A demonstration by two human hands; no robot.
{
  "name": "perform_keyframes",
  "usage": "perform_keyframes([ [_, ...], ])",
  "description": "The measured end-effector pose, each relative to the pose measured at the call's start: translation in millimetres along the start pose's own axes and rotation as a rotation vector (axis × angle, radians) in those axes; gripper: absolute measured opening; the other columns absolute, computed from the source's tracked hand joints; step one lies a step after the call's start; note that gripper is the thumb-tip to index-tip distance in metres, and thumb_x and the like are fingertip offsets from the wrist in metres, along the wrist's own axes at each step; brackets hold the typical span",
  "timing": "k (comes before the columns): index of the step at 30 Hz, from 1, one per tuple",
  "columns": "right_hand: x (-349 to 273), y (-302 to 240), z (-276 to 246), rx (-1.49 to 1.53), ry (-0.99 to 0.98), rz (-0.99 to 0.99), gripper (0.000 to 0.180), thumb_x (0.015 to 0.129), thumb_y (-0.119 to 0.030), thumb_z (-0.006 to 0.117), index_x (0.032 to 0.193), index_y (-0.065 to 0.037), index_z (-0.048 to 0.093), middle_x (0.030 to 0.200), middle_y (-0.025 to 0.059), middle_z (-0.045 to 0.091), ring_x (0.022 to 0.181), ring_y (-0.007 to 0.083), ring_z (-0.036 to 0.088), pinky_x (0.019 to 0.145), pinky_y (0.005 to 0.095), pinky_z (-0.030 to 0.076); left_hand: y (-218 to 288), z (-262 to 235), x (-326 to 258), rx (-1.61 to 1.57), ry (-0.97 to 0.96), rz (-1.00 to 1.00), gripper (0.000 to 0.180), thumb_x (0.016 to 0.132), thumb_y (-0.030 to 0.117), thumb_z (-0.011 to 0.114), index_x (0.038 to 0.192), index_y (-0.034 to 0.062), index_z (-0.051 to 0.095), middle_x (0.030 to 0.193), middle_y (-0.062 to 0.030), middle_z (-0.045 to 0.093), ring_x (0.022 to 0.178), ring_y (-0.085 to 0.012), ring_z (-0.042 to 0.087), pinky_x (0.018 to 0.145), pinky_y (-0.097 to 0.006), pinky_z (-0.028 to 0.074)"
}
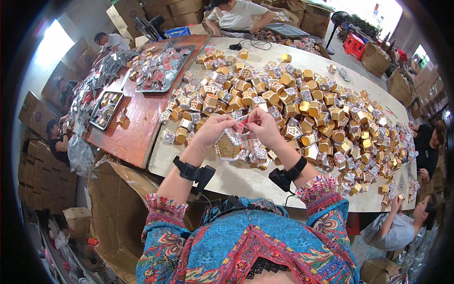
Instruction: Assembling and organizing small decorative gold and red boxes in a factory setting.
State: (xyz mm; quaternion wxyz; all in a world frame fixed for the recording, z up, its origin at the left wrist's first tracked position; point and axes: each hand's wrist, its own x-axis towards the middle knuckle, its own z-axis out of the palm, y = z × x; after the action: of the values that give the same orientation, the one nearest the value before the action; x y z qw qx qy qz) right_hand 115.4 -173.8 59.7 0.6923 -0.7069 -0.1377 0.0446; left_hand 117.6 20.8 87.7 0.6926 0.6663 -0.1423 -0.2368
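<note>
Near the table's front edge my left hand (216, 130) and my right hand (264, 128) are close together, both with fingers pinched. Between their fingertips runs a thin red-and-white cord (242, 120). Just below my left fingers is a house-shaped ornament (228, 147) with a brown-gold face and a whitish, glittery roof edge. Whether it hangs from the cord or rests on the table I cannot tell. A heap of similar small gold and white house-shaped ornaments (270, 97) spreads beyond and to the right of my hands.
To the left, a reddish-brown table (137, 111) bears a large tray (165, 89) of red and silver pieces and a smaller tray (122, 94). An open cardboard box (111, 213) stands at lower left. Several people work around the tables; one sits at right (395, 227).
</note>
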Motion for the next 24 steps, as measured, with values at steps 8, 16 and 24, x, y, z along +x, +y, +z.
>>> perform_keyframes([
  [8,-4,-1,-4,-0.35,-0.158,-0.092,0.013,0.078,-0.012,0.062,0.073,0.0,0.061,0.1,0.0087,0.055,0.087,0.0173,0.055,0.076,0.0263,0.044,-5,-10,3,-0.062,0.001,-0.034,0.017,0.087,0.013,0.049,0.082,0.001,0.06,0.081,-0.0071,0.063,0.076,-0.0124,0.059,0.072,-0.026,0.047],
  [16,3,-39,-32,0.139,-0.194,-0.087,0.012,0.073,-0.011,0.057,0.064,-0.003,0.054,0.104,0.0106,0.055,0.09,0.0143,0.052,0.08,0.0274,0.041,14,-34,-12,-0.32,0.142,-0.062,0.017,0.085,0.011,0.051,0.079,-0.001,0.061,0.083,-0.0121,0.064,0.077,-0.0172,0.062,0.074,-0.029,0.049],
  [24,22,-68,-24,0.152,-0.179,0.0,0.017,0.077,-0.015,0.057,0.065,-0.004,0.055,0.078,0.0021,0.058,0.068,0.0078,0.051,0.062,0.0231,0.042,15,-62,-16,-0.178,0.121,-0.01,0.015,0.083,0.012,0.054,0.078,0.0007,0.062,0.079,-0.0061,0.063,0.075,-0.0125,0.058,0.074,-0.024,0.044],
])
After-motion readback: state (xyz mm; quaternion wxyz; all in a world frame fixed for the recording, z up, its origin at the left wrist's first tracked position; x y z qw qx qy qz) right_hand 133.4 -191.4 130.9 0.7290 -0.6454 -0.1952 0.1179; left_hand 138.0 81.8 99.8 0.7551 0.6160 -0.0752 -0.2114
